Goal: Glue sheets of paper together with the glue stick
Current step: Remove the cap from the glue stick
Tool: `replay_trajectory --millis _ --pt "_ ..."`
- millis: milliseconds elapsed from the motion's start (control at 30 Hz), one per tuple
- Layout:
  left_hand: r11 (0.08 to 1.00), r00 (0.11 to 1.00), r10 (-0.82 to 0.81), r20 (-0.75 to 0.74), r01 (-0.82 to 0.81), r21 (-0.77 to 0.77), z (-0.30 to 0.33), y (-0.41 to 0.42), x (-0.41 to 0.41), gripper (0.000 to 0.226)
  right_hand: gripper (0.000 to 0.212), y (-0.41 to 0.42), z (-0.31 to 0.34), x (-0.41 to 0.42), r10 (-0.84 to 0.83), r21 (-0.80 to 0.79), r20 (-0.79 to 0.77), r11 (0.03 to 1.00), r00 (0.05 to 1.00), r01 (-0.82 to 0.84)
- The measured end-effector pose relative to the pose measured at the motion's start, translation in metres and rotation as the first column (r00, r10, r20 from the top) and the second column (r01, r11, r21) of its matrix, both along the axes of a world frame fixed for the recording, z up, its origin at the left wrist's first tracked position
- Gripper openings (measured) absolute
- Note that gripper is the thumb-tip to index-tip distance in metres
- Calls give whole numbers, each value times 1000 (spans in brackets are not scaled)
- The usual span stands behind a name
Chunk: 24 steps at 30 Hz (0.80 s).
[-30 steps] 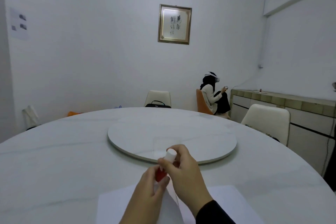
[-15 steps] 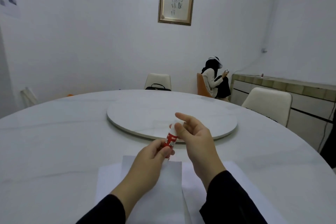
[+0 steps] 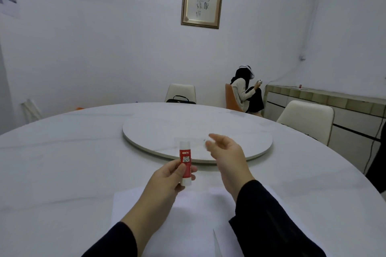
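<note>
Our right hand [image 3: 226,157] has come off the glue stick [image 3: 185,162], fingers blurred, grip indeterminable; our left hand [image 3: 169,176] pinches it upright above the paper [image 3: 200,210].

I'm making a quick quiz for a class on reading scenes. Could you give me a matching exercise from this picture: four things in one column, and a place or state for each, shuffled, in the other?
Things:
1. glue stick
2. right hand
3. sheets of paper
4. black handbag

Places or states:
A. on a cream chair beyond the table
B. held upright by the left hand
C. flat on the table's near edge, beneath the arms
D. open, raised over the turntable's near rim

Pairs: 1-B, 2-D, 3-C, 4-A
</note>
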<state>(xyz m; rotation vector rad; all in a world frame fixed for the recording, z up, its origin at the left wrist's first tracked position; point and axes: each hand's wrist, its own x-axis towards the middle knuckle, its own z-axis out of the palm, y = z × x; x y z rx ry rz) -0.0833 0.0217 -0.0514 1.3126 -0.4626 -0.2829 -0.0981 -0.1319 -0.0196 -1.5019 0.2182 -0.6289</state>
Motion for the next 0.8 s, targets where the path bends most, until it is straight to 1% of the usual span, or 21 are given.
replay_trajectory --millis 67,133,233,300,367,400,433,500,533,567,633,667,733,800 --pt "998 998 -41 -38 39 -52 -2 1 1 20 18 -1 -12 8 -78 -243 -152 969 985 39" --pt "994 996 -77 -53 72 -83 -3 1 1 20 23 -2 -30 16 -180 -421 -251 905 951 61" --pt "987 992 -112 -64 104 -120 -5 2 4 26 22 -6 -49 20 -319 -562 -321 822 892 92" --pt "984 991 -115 -75 104 -146 -5 2 7 25 22 -8 -53 21 -369 -632 -332 770 868 85" --pt "979 988 -121 -96 102 -177 -4 1 8 22 31 -6 -52 18 -390 -696 -321 716 863 64" --pt "977 988 -120 -101 100 -187 -4 1 7 21 36 -6 -48 15 -385 -696 -302 714 872 74" --pt "977 988 -118 -101 96 -192 -4 1 8 20 36 -6 -40 11 -371 -663 -270 741 888 108" --pt "972 988 -111 -108 85 -218 -3 2 8 19 21 -2 -19 -3 -309 -548 -180 820 934 166" --pt "968 988 -110 -111 81 -238 -1 2 8 19 21 4 -10 -13 -258 -506 -150 850 954 150" --pt "964 989 -111 -102 82 -255 1 3 8 21 28 13 -4 -24 -198 -488 -143 867 970 106" --pt "957 991 -109 -74 84 -278 7 5 6 29 39 36 -4 -44 -126 -510 -140 859 982 38" --pt "955 993 -98 -66 75 -288 10 6 5 34 40 47 -8 -51 -130 -538 -108 841 986 53" --pt "955 997 -56 -44 40 -294 16 8 1 41 30 63 -18 -57 -193 -564 35 806 981 179" --pt "953 999 -30 -31 20 -301 19 9 -3 43 19 71 -20 -57 -254 -532 150 794 956 294"
